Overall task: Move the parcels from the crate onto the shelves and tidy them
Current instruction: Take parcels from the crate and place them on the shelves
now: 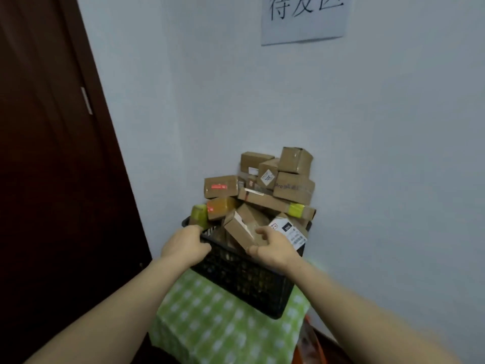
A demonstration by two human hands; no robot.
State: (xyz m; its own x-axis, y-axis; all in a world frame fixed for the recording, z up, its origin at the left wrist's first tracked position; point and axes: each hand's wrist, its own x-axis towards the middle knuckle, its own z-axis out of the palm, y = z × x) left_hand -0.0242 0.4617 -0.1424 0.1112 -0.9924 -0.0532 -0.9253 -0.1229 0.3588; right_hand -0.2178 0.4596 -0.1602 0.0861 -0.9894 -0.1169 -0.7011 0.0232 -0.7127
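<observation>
A black mesh crate sits on a stand covered in green checked cloth, against the white wall. Several brown cardboard parcels are heaped in it well above the rim. My left hand grips the crate's near left rim. My right hand holds a small brown parcel at the front of the heap, fingers curled over its near end. Beside that hand lies a parcel with a white shipping label. No shelves are in view.
A dark brown door fills the left side, close to the crate. A paper sign hangs on the wall above. The green checked cloth drapes over the stand. Something orange lies low at the right of the stand.
</observation>
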